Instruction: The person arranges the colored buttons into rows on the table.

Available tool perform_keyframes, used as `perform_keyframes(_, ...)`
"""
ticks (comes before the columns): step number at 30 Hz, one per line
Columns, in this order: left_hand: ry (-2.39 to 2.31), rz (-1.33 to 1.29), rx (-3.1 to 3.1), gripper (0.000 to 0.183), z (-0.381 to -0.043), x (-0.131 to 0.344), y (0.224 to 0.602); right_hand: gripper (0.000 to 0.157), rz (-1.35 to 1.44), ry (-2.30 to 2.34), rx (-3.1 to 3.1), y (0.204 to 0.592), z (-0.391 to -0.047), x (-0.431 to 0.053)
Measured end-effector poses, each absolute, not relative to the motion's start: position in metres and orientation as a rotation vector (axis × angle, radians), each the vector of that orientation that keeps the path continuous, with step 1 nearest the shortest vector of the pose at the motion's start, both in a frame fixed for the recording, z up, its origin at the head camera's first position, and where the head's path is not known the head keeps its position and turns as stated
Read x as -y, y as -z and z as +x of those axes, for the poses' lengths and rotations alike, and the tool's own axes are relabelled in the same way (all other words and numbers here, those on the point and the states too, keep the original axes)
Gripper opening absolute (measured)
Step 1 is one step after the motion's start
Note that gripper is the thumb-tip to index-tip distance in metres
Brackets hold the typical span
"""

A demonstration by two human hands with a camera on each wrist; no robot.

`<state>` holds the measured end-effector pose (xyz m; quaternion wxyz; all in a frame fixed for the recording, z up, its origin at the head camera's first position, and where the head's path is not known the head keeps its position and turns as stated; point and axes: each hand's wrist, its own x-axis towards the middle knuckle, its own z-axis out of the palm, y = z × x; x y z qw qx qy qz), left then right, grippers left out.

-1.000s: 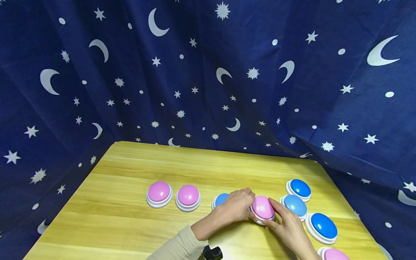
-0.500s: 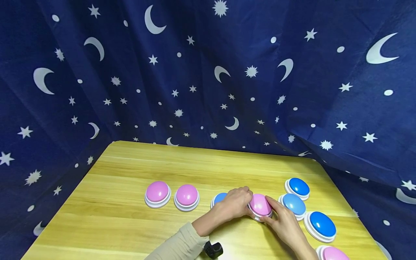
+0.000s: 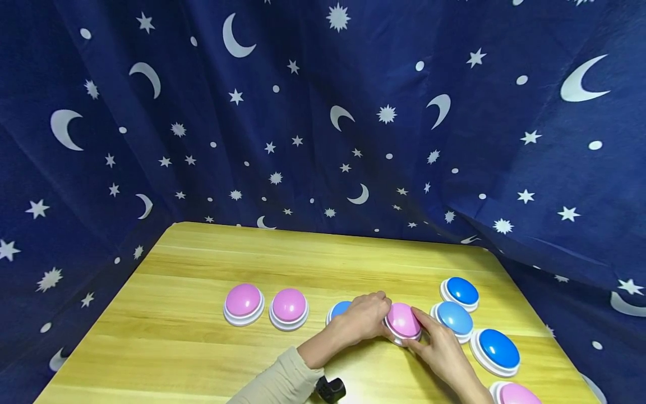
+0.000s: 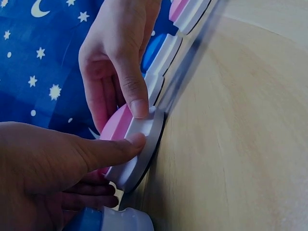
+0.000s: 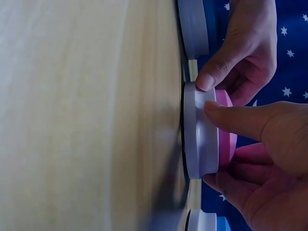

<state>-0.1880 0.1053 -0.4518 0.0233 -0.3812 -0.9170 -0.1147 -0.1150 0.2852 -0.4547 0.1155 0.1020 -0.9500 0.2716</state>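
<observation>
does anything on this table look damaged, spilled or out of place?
Nothing stands out. The pink button gripped by the left hand and right hand looks whole, and no spill shows on the table. The blue button partly hidden behind the left hand can't be fully checked.

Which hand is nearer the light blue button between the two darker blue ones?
Right. The right hand is just beside the light blue button, on its left in the head view; the left hand is farther off, across the pink button both hands hold.

The buttons (image 3: pixel 403 320) look glossy plastic — the table (image 3: pixel 192 348) smooth wood, the curtain (image 3: pixel 303 112) matt cloth.
</observation>
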Motion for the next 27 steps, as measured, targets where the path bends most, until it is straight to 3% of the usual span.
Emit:
perform_keyframes(17,0.439,-1.136,2.818,0.065,-0.182,-0.112,0.449,0.067,0.311,-0.778,2.722,0.455,-0.107,-0.292)
perform_keyframes(27,0.580,-1.271,2.704,0.082,-0.169,-0.135,0.442,0.070,0.197,-0.621,2.695,0.435,-0.081,-0.331)
